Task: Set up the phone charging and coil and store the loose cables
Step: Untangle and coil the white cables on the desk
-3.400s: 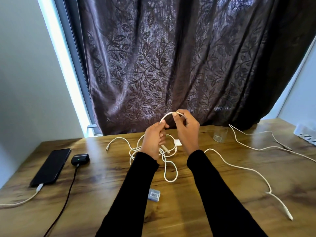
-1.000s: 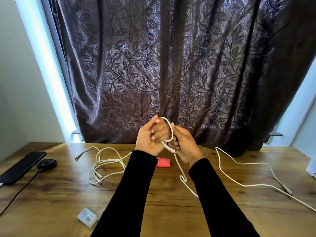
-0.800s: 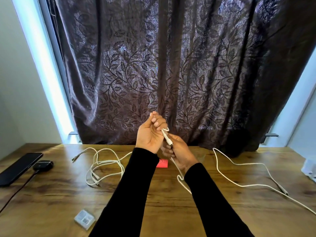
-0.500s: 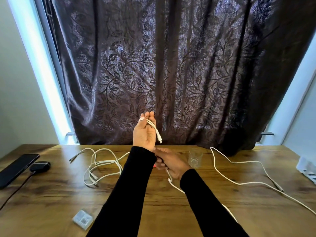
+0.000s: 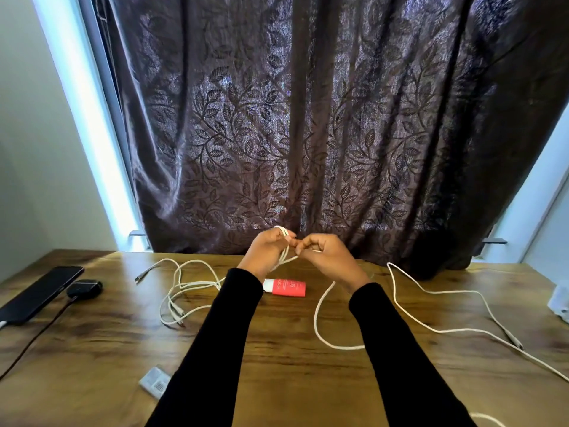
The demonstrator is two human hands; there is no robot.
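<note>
While both hands hover above the far edge of the wooden table (image 5: 277, 359), the left hand (image 5: 267, 251) is curled, with turns of the white cable (image 5: 320, 309) looped over its fingers. Just beside it at 3 o'clock, the right hand (image 5: 326, 257) pinches the same cable between thumb and fingertips. From the hands the cable's slack falls toward 5 o'clock, curving across the table. At 9 o'clock, well apart, the phone (image 5: 40, 292) lies flat, its long axis running from 8 to 2 o'clock.
</note>
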